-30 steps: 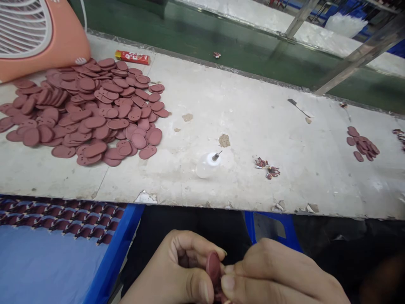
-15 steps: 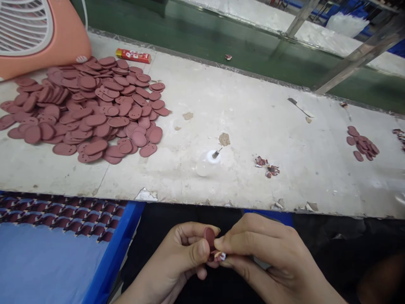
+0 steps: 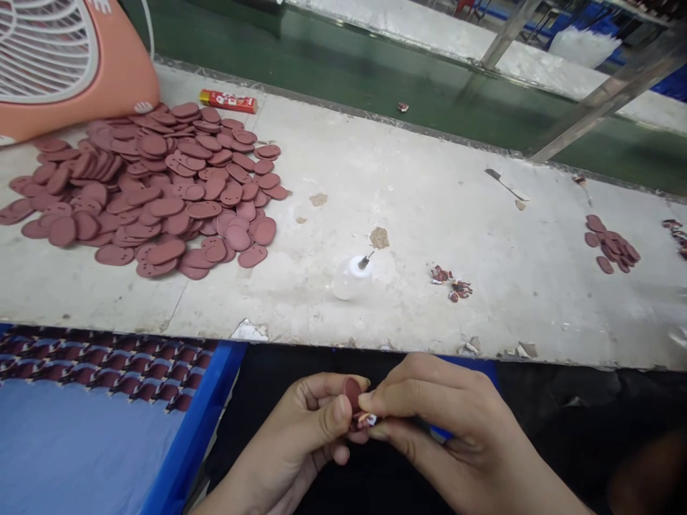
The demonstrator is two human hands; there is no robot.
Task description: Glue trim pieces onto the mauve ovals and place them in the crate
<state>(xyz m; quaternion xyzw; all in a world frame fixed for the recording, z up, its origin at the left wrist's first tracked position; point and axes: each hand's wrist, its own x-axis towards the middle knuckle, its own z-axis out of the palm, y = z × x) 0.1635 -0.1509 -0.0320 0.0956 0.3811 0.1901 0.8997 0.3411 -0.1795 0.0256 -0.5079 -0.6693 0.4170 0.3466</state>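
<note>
Green-painted floor [image 3: 343, 57] runs behind a scuffed white desk [image 3: 483, 315], with steel frame legs [image 3: 606, 93] at the far right.

Below the desk's edge, the fingers [image 3: 343, 408] of the left hand [image 3: 290, 436] are clenched in a pinch, thumb and forefinger gripping an oval maroon disc [image 3: 353, 395] by its lower part and holding it tilted up. The right hand [image 3: 445, 422] grasps a small printed piece [image 3: 366, 420] between thumb and forefinger, pressing it against the disc's lower edge. Held this way, the disc's upper face stays clear while the two pinches steady the join, it seems. Set against the view a second earlier, both hands sit higher and closer together, and the small piece now shows at the disc's edge.

At ten o'clock from the hands, a loose heap of matching discs [image 3: 161, 193] lies on the desk, beside a peach-coloured fan [image 3: 112, 93] and a red packet [image 3: 228, 101]. At twelve o'clock stands a white squeeze bottle [image 3: 348, 280] with a metal nozzle, within easy reach. Printed scraps [image 3: 449, 280] lie at one o'clock, a smaller cluster of discs [image 3: 609, 243] at two, and a blade [image 3: 505, 184] beyond them. A blue-framed bin [image 3: 196, 429] sits at nine o'clock.
</note>
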